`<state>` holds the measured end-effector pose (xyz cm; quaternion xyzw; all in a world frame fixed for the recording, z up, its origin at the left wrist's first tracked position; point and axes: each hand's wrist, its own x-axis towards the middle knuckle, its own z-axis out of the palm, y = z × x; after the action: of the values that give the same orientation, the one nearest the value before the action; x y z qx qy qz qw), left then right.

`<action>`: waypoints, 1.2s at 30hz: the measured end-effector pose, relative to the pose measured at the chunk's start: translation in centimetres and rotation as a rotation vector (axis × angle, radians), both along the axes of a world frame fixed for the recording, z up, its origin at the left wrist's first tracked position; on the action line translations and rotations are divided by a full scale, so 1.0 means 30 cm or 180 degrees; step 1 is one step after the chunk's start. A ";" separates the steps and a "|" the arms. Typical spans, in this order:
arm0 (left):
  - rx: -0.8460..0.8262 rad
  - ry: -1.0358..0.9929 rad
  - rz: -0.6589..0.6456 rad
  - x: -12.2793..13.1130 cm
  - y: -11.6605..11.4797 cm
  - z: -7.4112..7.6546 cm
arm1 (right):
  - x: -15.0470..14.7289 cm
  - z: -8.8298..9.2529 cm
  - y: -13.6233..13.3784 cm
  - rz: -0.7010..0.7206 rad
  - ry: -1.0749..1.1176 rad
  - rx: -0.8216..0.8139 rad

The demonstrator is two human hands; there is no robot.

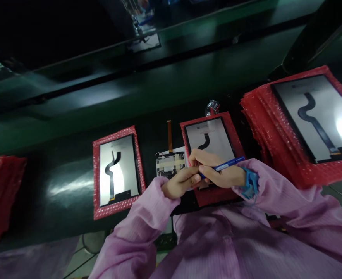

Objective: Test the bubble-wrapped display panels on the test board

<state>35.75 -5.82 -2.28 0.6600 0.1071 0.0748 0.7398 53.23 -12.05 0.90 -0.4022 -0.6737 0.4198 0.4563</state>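
My right hand (217, 172) grips a blue pen (225, 166), its tip pointing left toward my left hand (181, 181). The left hand's fingers are curled and pressed against the pen tip; what they pinch is hidden. Both hands hover over the lower edge of a display panel (210, 137) lying face down on a red bubble-wrap sheet (233, 133). Just left of the hands lies a small white board (171, 162) with tan tape strips and an orange ribbon cable (169, 135). A blue wrist strap (250, 183) sits on my right wrist.
Another panel on red bubble wrap (117, 170) lies to the left on the dark green belt (72, 116). A tall stack of red sheets topped by a panel (318, 116) stands at right. More red wrap (0, 193) is at the far left. A metal clip (212, 106) sits behind the middle panel.
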 end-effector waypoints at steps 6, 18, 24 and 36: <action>0.1521 0.0272 0.0514 0.009 0.045 0.021 | 0.060 0.018 0.013 -0.0946 0.0604 -0.0098; 0.3945 0.2209 0.2842 -0.007 0.208 -0.092 | 0.241 -0.031 0.041 -0.2588 -0.3290 -0.0437; 0.3410 0.1620 0.3092 -0.011 0.223 -0.104 | 0.151 -0.113 0.011 -0.0762 -0.3183 0.0089; 0.1596 0.0338 0.2966 -0.032 0.254 -0.066 | 0.115 -0.109 0.023 -0.0726 -0.3189 -0.0070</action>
<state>34.80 1.81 -4.26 0.7020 0.4051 0.3853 0.4412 56.69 -11.37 -2.37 -0.6298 -0.7570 0.1302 0.1161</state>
